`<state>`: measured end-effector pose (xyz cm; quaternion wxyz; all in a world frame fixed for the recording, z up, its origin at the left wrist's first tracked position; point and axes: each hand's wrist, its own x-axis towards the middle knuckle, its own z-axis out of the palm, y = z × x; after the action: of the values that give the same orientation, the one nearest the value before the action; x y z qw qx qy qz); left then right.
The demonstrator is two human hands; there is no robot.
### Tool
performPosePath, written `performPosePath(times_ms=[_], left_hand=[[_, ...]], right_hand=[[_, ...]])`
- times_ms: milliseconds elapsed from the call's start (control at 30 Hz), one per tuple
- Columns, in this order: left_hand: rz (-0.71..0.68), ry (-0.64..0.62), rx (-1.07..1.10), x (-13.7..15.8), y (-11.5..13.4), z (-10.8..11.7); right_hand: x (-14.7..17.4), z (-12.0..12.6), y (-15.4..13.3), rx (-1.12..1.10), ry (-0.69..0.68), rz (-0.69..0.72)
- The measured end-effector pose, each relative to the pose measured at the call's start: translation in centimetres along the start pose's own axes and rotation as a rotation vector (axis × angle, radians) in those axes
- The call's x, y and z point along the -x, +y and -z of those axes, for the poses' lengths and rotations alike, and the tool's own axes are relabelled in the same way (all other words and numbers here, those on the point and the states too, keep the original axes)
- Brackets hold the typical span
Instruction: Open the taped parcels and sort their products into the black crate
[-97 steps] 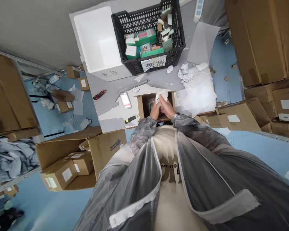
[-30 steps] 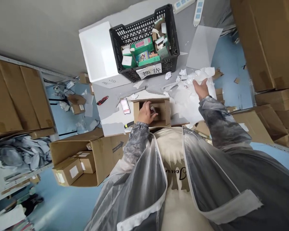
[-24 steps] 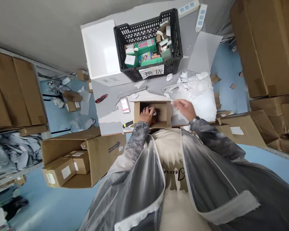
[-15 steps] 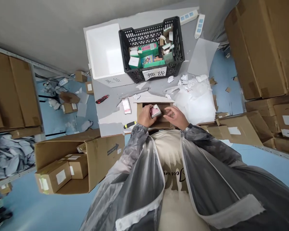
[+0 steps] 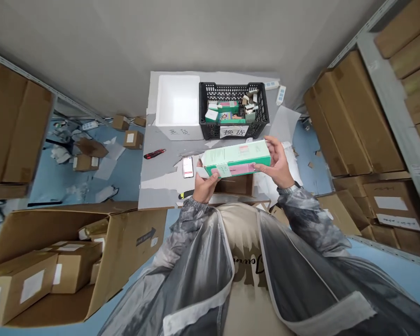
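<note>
A long green and pink carton [image 5: 237,157] is held level between my two hands, above a brown cardboard box [image 5: 234,185] on the table. My left hand [image 5: 206,185] grips its left end, where a white end flap sticks out. My right hand [image 5: 277,164] is closed around the right end, thumb on the front side and fingers behind. Left of the carton lies a phone [image 5: 188,167] with its screen lit. A yellow and black cutter [image 5: 185,194] lies near my left wrist, partly covered.
Behind stand a white foam box [image 5: 179,129] and a black plastic crate [image 5: 203,112] holding several small cartons. A red and black utility knife [image 5: 154,154] lies on the left. Power strips [image 5: 280,95] sit at the back right. A large open carton [image 5: 101,266] with boxes stands lower left.
The small pink and white item seen in my left hand has given way to the long green carton, held by both hands. My right hand has closed on it. The camera view has shifted.
</note>
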<state>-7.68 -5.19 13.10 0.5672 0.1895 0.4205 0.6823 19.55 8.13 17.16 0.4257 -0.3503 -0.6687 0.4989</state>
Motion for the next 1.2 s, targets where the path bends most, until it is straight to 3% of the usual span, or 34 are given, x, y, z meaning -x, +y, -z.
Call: performPosePath(times_ms=[167, 267, 367, 467, 567, 767, 867, 1067, 1200], left_hand=[[0.241, -0.100, 0.306, -0.4, 0.2, 0.3], [0.406, -0.099, 0.453, -0.5, 0.3, 0.1], [0.514, -0.073, 0.529, -0.4, -0.2, -0.3], [0.553, -0.029, 0.559, -0.4, -0.9, -0.5], [0.553, 0.007, 0.546, -0.7, -1.0, -0.3], [0.548, -0.044, 0.387, -2.1, -1.0, 0.3], [0.537, -0.072, 0.336, -2.8, -2.0, 0.7], [0.382, -0.164, 0.136, -4.0, -3.6, 3.0], [0.150, -0.201, -0.036, -5.4, -0.2, 3.7]], right_hand=[[-0.7, -2.4, -7.6, 0.235, 0.067, 0.193], [-0.3, -3.7, -11.7, 0.414, -0.011, 0.348], [-0.1, -5.2, -13.4, 0.527, -0.119, 0.464], [-0.4, -6.3, -12.4, 0.564, -0.137, 0.527], [-0.7, -6.6, -10.4, 0.559, -0.037, 0.508], [0.5, -6.4, -9.2, 0.545, 0.160, 0.179], [1.6, -6.2, -9.5, 0.501, 0.263, 0.114], [2.1, -5.5, -9.3, 0.443, 0.580, 0.136], [1.4, -3.4, -8.1, 0.278, 0.849, 0.238]])
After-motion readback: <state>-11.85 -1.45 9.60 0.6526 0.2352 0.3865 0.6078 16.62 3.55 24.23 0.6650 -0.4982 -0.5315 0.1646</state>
